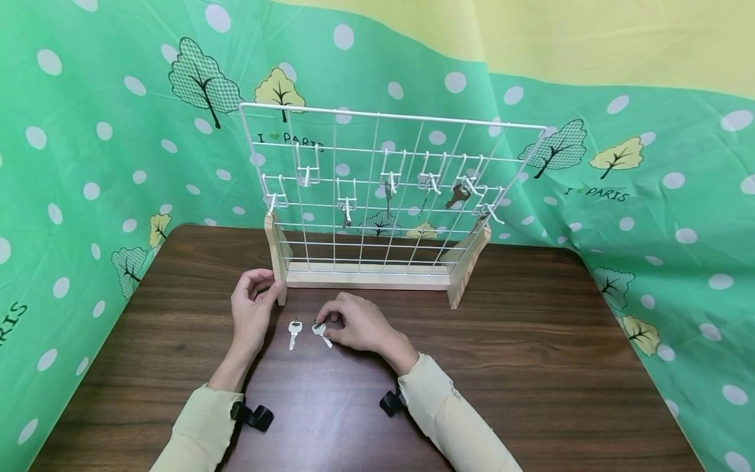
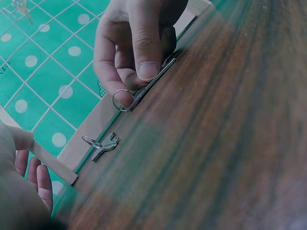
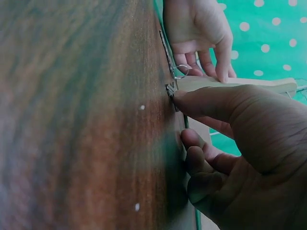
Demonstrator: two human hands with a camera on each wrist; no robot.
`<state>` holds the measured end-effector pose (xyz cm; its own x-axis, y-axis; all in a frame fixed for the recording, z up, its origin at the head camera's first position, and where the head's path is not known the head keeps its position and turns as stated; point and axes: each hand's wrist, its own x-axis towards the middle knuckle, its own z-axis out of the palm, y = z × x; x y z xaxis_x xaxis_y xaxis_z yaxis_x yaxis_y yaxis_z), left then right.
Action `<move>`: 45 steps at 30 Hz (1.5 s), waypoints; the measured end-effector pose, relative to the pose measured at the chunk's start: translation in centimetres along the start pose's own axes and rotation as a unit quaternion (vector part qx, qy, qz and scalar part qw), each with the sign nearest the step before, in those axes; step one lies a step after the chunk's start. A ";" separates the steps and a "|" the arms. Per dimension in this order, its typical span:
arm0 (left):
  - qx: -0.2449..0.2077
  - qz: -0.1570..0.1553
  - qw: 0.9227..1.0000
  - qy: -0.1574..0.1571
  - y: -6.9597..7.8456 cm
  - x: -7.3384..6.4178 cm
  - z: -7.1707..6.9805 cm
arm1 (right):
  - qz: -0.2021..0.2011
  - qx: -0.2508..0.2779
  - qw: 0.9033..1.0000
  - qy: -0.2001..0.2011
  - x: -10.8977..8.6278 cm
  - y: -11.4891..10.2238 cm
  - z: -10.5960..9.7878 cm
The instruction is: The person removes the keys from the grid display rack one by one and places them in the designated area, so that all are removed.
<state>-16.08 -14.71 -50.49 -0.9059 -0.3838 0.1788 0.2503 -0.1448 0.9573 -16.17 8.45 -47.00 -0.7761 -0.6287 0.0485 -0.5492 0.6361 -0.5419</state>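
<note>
Two silver keys with rings lie side by side before a white wire grid rack (image 1: 360, 278) on a wooden base. My right hand (image 1: 360, 324) pinches the right-hand key (image 1: 319, 330) between thumb and forefinger, low at the tabletop. That key's ring (image 2: 114, 102) shows beside the fingertip in the left wrist view. The other key (image 1: 294, 334) lies free to its left. My left hand (image 1: 250, 314) is at the rack's left wooden foot (image 1: 277, 262); its thumb touches the foot and the other fingers bend loosely beside it.
Several white hooks (image 1: 390, 182) hang on the grid; a brown key (image 1: 458, 195) and other keys hang there. The dark wooden table (image 1: 531, 367) extends on both sides. Green dotted cloth (image 1: 135, 118) surrounds its back and sides.
</note>
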 end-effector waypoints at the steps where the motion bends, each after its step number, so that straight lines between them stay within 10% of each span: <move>1: 0.000 0.000 1.000 0.000 0.0 0.0 0.0 | 0.002 -0.001 1.000 0.000 0.0 0.0 0.0; 15: 0.008 -0.003 1.000 0.000 -0.1 0.0 -0.1 | 0.010 0.008 1.000 -0.017 0.0 -0.1 -0.3; 45: 0.011 -0.007 1.000 -0.003 0.1 0.0 0.0 | 0.071 -0.022 0.989 0.125 0.6 0.4 4.0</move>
<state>-16.01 -14.73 -50.40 -0.9110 -0.3773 0.1665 0.2302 -0.1303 0.9644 -15.62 6.52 -50.59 -0.8962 -0.4041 0.1832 -0.4371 0.7332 -0.5209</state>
